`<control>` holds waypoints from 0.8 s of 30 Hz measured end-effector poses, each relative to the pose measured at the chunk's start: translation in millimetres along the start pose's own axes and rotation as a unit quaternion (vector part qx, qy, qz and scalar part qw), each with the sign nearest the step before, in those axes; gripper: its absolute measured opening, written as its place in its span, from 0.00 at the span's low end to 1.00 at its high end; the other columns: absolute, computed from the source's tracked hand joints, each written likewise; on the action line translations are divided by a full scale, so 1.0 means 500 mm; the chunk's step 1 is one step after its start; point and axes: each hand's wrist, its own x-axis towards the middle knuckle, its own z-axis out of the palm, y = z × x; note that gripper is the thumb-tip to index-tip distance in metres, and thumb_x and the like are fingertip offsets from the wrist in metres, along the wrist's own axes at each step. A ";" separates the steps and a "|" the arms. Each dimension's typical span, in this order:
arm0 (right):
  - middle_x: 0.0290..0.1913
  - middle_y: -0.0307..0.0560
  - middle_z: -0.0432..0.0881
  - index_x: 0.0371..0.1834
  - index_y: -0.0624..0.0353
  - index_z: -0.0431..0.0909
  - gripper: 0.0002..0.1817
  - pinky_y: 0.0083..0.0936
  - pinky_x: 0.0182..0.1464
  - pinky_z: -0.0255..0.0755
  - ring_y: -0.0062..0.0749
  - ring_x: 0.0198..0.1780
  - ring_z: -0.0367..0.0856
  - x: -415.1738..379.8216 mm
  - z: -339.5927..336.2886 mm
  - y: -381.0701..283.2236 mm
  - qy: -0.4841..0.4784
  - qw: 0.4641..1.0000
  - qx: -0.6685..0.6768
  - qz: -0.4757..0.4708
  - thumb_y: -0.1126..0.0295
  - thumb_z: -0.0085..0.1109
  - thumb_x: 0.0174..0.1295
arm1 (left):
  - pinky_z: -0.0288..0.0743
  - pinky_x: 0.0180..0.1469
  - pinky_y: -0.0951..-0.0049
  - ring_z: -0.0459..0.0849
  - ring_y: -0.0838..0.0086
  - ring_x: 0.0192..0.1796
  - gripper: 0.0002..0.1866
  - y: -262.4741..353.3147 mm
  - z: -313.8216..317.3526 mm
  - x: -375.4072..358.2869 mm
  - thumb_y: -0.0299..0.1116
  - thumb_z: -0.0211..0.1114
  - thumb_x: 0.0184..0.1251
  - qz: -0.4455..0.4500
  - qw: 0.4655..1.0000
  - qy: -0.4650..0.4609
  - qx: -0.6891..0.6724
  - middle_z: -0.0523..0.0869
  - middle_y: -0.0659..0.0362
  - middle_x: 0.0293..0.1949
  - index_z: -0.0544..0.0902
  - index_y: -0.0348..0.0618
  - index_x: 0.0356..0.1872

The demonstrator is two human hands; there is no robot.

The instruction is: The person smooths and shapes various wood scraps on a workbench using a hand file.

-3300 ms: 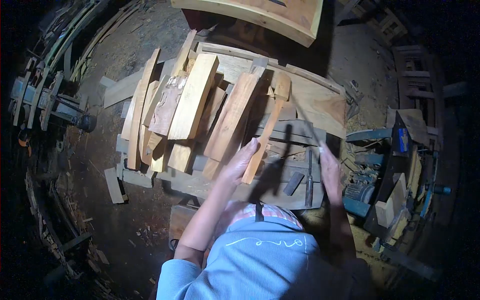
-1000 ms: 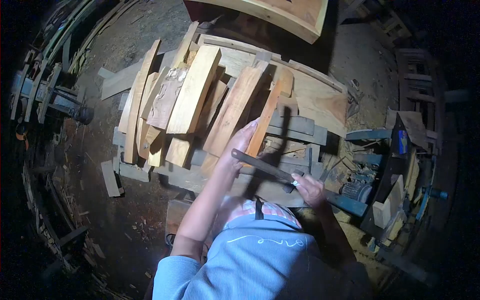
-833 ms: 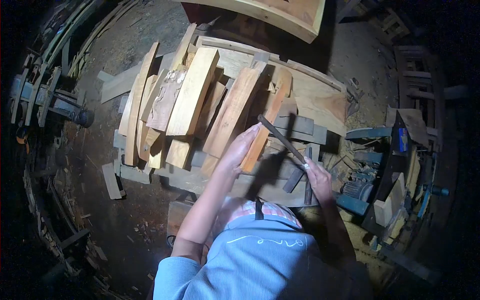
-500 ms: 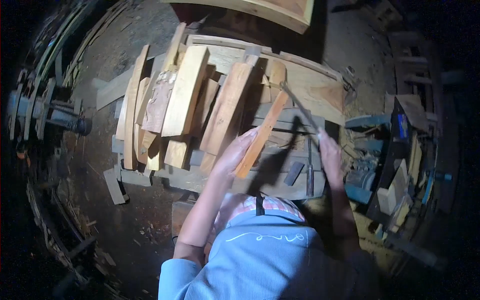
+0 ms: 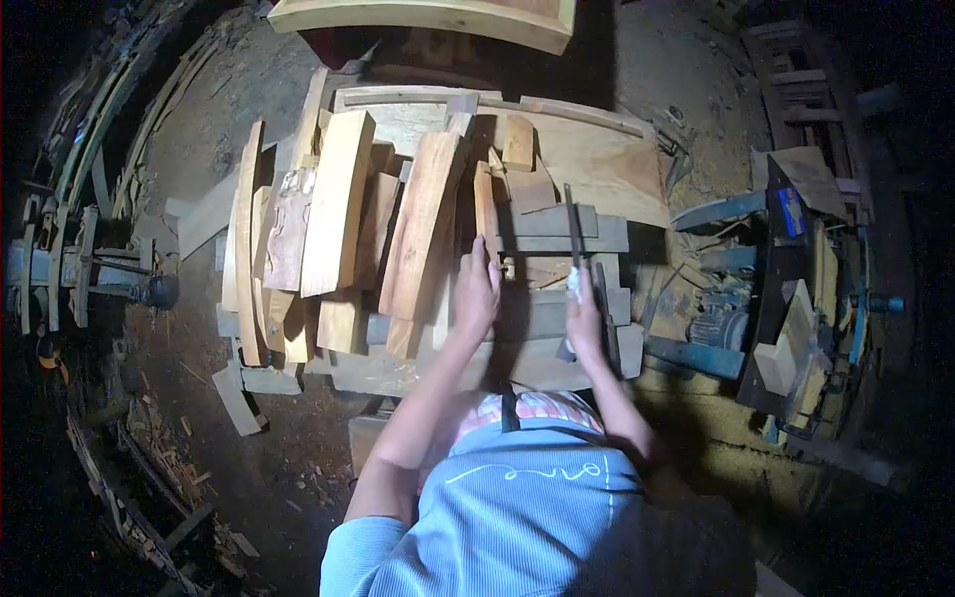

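Note:
My left hand (image 5: pixel 477 294) is closed around the lower part of a narrow wooden strip (image 5: pixel 484 204), which points away from me over the bench. In my right hand (image 5: pixel 585 323) is a long, thin, dark metal file (image 5: pixel 573 224) with a whitish grip, its tip pointing away from me. The file and the strip are apart. Close beside my right hand, a slim dark tool (image 5: pixel 606 318) lies on the bench (image 5: pixel 398 376). A small dark block is partly hidden by that hand.
Several thick timber pieces (image 5: pixel 338 204) are stacked left of my left hand. A wooden panel (image 5: pixel 607 169) lies at the bench's far side, with a framed wooden piece (image 5: pixel 428 18) beyond. A blue machine with a motor (image 5: pixel 718 328) stands to the right.
My left hand has lowered the strip and turned it to point straight ahead. My right hand has moved left and down, drawing the file away from the strip's end.

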 end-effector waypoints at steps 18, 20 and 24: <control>0.45 0.59 0.71 0.62 0.58 0.61 0.28 0.39 0.51 0.64 0.51 0.48 0.70 0.061 0.127 0.074 -0.048 0.943 -0.211 -0.251 0.73 0.54 0.56 | 0.71 0.41 0.55 0.74 0.47 0.40 0.18 -0.074 0.001 -0.101 0.31 0.58 0.57 0.033 0.999 -0.008 0.008 0.71 0.42 0.38 0.69 0.38 0.48; 0.45 0.57 0.71 0.60 0.60 0.64 0.25 0.37 0.51 0.64 0.48 0.47 0.70 0.028 0.102 0.086 -0.031 0.935 -0.203 -0.290 0.73 0.52 0.57 | 0.72 0.38 0.54 0.76 0.48 0.37 0.12 -0.105 -0.030 -0.178 0.34 0.56 0.60 0.001 0.997 -0.067 -0.041 0.74 0.43 0.33 0.73 0.37 0.40; 0.41 0.55 0.74 0.60 0.60 0.65 0.21 0.33 0.46 0.66 0.40 0.42 0.74 -0.081 0.034 0.091 -0.148 0.967 -0.126 -0.167 0.71 0.46 0.62 | 0.73 0.38 0.53 0.79 0.49 0.34 0.15 -0.181 -0.073 -0.333 0.41 0.53 0.62 -0.069 0.967 -0.246 -0.011 0.79 0.43 0.28 0.78 0.39 0.31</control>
